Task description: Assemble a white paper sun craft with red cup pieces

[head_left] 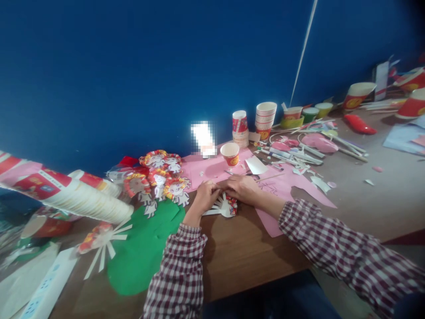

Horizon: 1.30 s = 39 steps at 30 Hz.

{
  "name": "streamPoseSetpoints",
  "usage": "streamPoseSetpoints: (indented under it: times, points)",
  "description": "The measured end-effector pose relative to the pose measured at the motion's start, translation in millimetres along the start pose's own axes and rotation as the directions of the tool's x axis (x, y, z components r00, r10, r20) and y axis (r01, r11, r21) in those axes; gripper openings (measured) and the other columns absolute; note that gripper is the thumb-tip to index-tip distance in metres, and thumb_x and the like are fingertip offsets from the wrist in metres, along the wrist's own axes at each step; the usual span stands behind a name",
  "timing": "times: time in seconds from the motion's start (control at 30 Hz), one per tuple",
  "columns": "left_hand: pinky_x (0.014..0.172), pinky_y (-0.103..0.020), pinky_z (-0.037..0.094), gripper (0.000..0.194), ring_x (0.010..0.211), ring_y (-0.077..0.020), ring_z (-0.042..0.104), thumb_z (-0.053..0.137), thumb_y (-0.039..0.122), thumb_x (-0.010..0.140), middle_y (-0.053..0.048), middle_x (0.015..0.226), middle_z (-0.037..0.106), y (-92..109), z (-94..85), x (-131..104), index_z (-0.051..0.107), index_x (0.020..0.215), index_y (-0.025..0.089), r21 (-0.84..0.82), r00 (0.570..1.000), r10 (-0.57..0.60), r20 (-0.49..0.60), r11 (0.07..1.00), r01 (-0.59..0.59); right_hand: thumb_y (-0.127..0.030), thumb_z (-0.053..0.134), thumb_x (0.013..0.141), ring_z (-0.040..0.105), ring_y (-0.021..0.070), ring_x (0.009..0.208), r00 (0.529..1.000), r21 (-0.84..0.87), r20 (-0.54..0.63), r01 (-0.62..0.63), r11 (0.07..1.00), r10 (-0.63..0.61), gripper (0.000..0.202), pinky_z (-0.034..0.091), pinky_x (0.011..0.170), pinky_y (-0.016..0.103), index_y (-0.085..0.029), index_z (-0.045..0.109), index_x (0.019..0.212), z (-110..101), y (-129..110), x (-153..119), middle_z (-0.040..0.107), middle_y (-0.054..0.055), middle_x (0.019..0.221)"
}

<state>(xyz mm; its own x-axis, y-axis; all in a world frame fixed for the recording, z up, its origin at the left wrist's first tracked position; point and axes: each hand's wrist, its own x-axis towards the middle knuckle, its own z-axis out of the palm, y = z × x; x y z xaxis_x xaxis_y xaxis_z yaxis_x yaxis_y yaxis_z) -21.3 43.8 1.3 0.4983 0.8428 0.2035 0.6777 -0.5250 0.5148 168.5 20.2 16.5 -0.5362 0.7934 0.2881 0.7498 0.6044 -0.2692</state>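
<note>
In the head view, a paper cup cut into white strips [226, 208], with red patterned paper on one side, lies at the table's front. My left hand [206, 198] is closed on its upper left side, fingertips pinched at the strips. My right hand [241, 188] is closed at its top edge, and its fingertips meet those of the left. The fingers cover the far strips. Just behind my hands stands a red-and-white paper cup [229, 154] on pink paper [202, 170]. Another cup cut into strips [105, 237] lies to the left, partly over green paper [142, 252].
Paper lion-like cutouts [159, 181] are piled left of my hands. A long stack of paper cups [89, 204] leans at far left, near a white power strip [49, 283]. More cup stacks [265, 119], pens [292, 153] and a red pouch-like object [359, 124] sit at right. A blue wall [149, 66] stands behind.
</note>
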Motion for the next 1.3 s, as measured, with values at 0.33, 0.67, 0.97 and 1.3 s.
streamPoseSetpoints:
  times: [0.33,0.67,0.97,1.3]
  points:
    - [0.071,-0.027,0.041,0.018,0.076,-0.0164,0.054,0.059,0.028,0.081,-0.005,0.075,0.063,2.0,-2.2,-0.1,0.072,0.080,0.016,-0.002,0.999,-0.050,-0.008,0.999,0.050,-0.040,0.042,0.093,0.061,0.0197,0.093,0.999,-0.043,0.012,-0.052,0.998,0.053,0.035,0.043,0.076,0.026,-0.020,0.063,0.113,0.0,-1.6,-0.1,0.067,0.011,0.102]
    - [0.075,-0.028,0.041,0.011,0.076,-0.0164,0.056,0.062,0.020,0.077,-0.004,0.076,0.064,7.8,-3.0,-0.4,0.072,0.080,0.017,0.030,0.997,-0.053,-0.051,0.998,0.055,-0.040,0.041,0.094,0.061,0.0201,0.093,0.998,-0.036,0.018,-0.060,0.998,0.060,0.036,0.042,0.076,0.026,-0.019,0.063,0.113,-0.1,-2.4,0.3,0.067,0.012,0.100]
    - [0.072,-0.026,0.042,0.013,0.074,-0.0154,0.057,0.063,0.021,0.076,-0.004,0.075,0.066,7.3,-3.6,-0.3,0.074,0.081,0.017,0.015,0.996,-0.082,-0.021,0.996,0.083,-0.037,0.043,0.094,0.061,0.0184,0.093,1.000,-0.041,0.002,-0.024,0.999,0.024,0.032,0.043,0.077,0.025,-0.022,0.063,0.114,0.2,-2.3,0.4,0.068,0.010,0.100]
    - [0.073,-0.025,0.043,0.023,0.078,-0.0155,0.059,0.053,0.026,0.084,-0.004,0.084,0.069,6.2,-4.4,-0.6,0.072,0.096,0.021,0.002,0.998,-0.063,0.023,0.998,0.063,-0.032,0.046,0.092,0.060,0.0197,0.096,0.999,-0.045,0.026,-0.034,0.998,0.036,0.032,0.043,0.080,0.026,-0.020,0.062,0.116,-0.7,0.0,1.5,0.067,0.011,0.101]
